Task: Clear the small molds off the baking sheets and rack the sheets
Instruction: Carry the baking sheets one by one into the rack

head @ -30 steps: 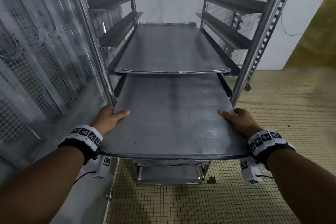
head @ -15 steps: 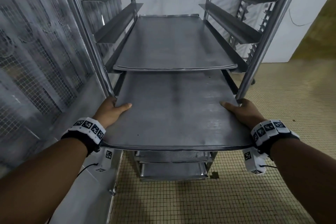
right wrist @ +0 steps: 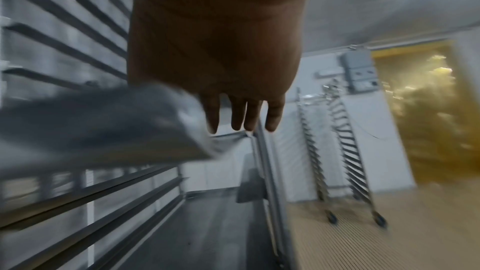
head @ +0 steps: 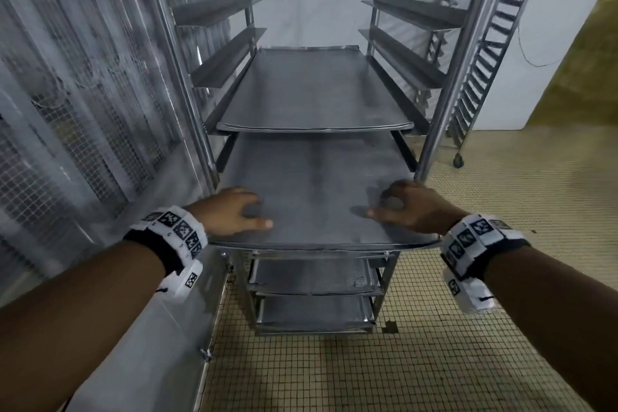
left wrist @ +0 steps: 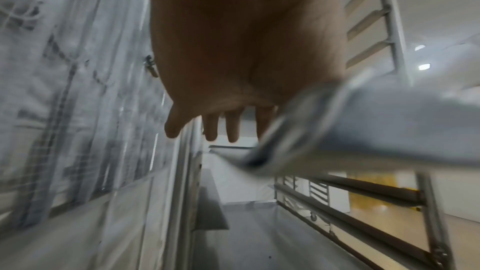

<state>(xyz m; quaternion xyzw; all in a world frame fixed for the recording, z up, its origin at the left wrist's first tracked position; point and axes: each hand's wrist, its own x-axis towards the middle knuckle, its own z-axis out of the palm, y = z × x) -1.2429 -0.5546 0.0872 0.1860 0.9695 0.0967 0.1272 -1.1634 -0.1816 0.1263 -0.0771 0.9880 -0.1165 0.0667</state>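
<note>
A bare metal baking sheet (head: 311,184) lies on a middle runner of the steel rack (head: 444,94), its front edge sticking out toward me. Another sheet (head: 314,90) sits one level above it. My left hand (head: 230,211) lies over the sheet's front left corner, thumb on top. My right hand (head: 411,207) lies over the front right corner. In the wrist views the left fingers (left wrist: 221,128) and right fingers (right wrist: 241,118) are straight beside the blurred sheet edge (left wrist: 376,122) (right wrist: 103,122). No small molds are in view.
Two more sheets (head: 311,274) (head: 314,309) sit low in the rack. A wire-mesh panel (head: 67,110) runs close along the left. A second wheeled rack (head: 485,60) stands at the back right by a white wall. Tiled floor (head: 468,311) spreads to the right.
The sheet has slid deeper into the rack. Both hands left its side edges and moved inward onto its front corners, fingers now straight.
</note>
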